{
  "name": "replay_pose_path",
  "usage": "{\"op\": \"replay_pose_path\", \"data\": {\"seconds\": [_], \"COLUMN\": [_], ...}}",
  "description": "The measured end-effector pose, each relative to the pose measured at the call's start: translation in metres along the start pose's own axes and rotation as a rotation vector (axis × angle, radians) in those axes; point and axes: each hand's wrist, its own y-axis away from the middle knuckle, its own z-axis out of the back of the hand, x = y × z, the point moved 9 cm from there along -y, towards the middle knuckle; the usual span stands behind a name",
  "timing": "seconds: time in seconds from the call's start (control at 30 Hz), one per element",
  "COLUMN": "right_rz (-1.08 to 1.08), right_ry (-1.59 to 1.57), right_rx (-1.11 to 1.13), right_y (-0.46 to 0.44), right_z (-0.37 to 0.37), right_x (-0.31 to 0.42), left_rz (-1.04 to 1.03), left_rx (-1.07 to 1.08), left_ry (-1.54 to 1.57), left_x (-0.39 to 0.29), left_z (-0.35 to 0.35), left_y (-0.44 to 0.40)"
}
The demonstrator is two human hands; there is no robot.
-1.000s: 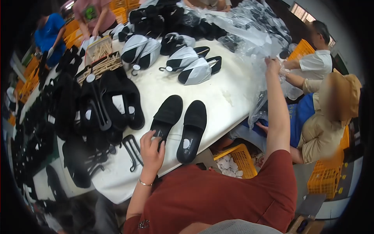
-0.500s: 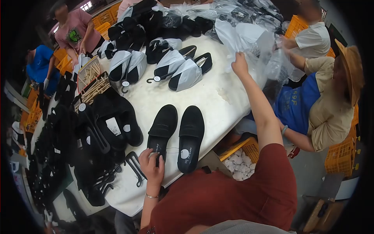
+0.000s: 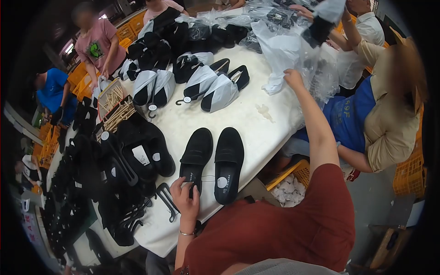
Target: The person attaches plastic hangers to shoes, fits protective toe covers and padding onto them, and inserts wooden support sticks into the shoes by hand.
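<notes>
Two black loafers lie side by side, soles down, on the white table: the left loafer [image 3: 197,149] and the right loafer [image 3: 229,160], joined by a thin string. My left hand [image 3: 185,199] rests at the heel of the left loafer, fingers partly spread and curled; it touches the shoe's edge. My right arm reaches far across the table. There my right hand [image 3: 293,79] pinches a corner of white tissue paper [image 3: 279,52]. Beyond the loafers lie wrapped shoes [image 3: 213,89] with sticks inside and a black hook.
Black shoes [image 3: 137,142] and loose hangers [image 3: 167,201] lie at left, beside a box of wooden sticks [image 3: 112,98]. Plastic-bagged shoes [image 3: 243,23] cover the far end. Co-workers stand around the table [image 3: 256,133]; one in a hat is close at right. A yellow basket [image 3: 300,172] stands below.
Over the last second my right hand first drew white paper inward, now held lower. My left hand stays at the left loafer. A co-worker at right has raised a wrapped black item.
</notes>
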Motion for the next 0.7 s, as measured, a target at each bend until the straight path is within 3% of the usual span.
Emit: {"op": "replay_pose_path", "data": {"seconds": [0.1,0.17,0.33,0.5,0.57,0.7], "right_rz": [0.12,0.385,0.389,0.225,0.365,0.4], "right_ry": [0.013,-0.032,-0.262,-0.529,-0.21,-0.122], "right_rx": [0.059,-0.053,0.099,0.208,0.176,0.199], "right_y": [0.041,0.092,0.219,0.297,0.312,0.312], "right_z": [-0.006,0.004,-0.005,-0.041,-0.046,-0.057], "right_x": [0.042,0.087,0.124,0.145,0.166,0.165], "left_rz": [0.031,0.041,0.196,0.401,0.434,0.364], "left_rx": [0.039,0.027,-0.053,0.209,0.349,0.215], "left_ry": [0.022,0.062,-0.035,-0.213,-0.321,-0.355], "left_x": [-0.007,-0.009,0.006,0.043,0.052,0.044], "left_z": [0.011,0.026,0.075,0.058,0.034,0.029], "left_y": [-0.002,0.004,0.035,0.09,0.11,0.114]}}
